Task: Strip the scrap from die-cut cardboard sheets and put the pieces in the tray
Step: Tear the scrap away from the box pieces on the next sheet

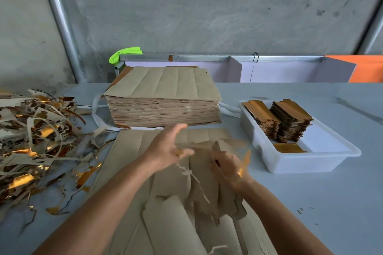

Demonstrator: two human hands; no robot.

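A brown die-cut sheet point(132, 151) lies flat on the near middle of the grey table point(310, 203), partly torn apart, with loose cut pieces point(172, 219) overlapping on its near part. Both hands work above it. The right hand point(227, 166) grips a strip of scrap point(245, 158) whose gold side shows at the thumb edge; its fingers are curled round the cardboard, though motion blur hides just how they lie. The left hand point(167, 147) is open, palm turned right and fingers spread and relaxed, hovering just left of the right hand; a small gold-backed bit point(179, 152) sits at its fingertips, and I cannot tell whether it is touching them.

Just beyond the sheet stands a thick stack point(163, 103) of uncut sheets, brown side up, with white strapping point(97, 109) lying loose round its base.

To the right, a white tray point(310, 163) holds two piles of stripped pieces point(290, 122) at its far end, gold faces showing on top, and a single gold piece point(289, 148) flat on its floor nearer.

On the left of the table sprawls a big heap of scrap strips point(35, 141), brown and gold mixed.

At the far edge runs a low lilac partition point(279, 70) with a metal rail, a bright green wad point(124, 54) at its left end and an orange panel point(366, 68) at its right. A metal pipe point(60, 20) leans against the concrete wall.
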